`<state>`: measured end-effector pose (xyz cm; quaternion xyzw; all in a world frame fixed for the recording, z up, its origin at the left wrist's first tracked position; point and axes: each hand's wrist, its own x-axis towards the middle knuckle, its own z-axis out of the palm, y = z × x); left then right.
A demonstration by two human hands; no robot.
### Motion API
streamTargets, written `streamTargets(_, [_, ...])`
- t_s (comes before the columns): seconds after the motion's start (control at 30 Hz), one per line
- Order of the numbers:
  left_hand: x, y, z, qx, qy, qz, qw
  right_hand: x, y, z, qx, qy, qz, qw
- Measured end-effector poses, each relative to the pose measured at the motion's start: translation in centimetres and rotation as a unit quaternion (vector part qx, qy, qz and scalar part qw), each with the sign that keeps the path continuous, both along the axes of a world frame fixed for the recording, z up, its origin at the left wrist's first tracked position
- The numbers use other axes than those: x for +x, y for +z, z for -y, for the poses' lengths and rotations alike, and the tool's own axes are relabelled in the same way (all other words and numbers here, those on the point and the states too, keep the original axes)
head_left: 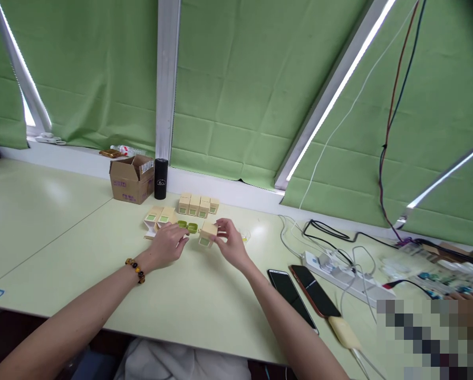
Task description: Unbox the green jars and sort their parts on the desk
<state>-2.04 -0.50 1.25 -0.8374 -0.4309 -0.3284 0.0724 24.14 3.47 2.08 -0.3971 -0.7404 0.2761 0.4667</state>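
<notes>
My right hand (230,240) grips a small beige carton with a green label (207,234), fingers curled over its top right edge. My left hand (168,244), with a bead bracelet on the wrist, rests on the table just left of the carton, fingers loosely bent beside two small green caps (187,227); I see nothing in it. Two more cartons (159,216) lie behind my left hand. A row of several upright cartons (198,205) stands further back.
An open cardboard box (131,179) and a black cylinder (161,179) stand at the back left. Two phones (303,294) lie to the right, beside a white power strip (341,277) with tangled cables. The pale green table (62,232) ends near me.
</notes>
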Motion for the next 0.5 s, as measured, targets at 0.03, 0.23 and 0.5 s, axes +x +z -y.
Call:
streamTargets(0.03, [0.3, 0.2, 0.2, -0.005, -0.007, -0.009, 1.000, -0.2, -0.8, 1.0, 0.000, 0.008, -0.001, 1.000])
streamTargets(0.23, [2.7, 1.3, 1.0, -0.075, 0.000, -0.124, 0.989, -0.3, -4.8, 2.4, -0.027, 0.019, -0.030, 0.999])
streamTargets(0.5, [4.0, 1.3, -0.3, -0.143, 0.049, -0.182, 0.972, 0.7, -6.2, 2.4, -0.057, 0.001, 0.017, 0.998])
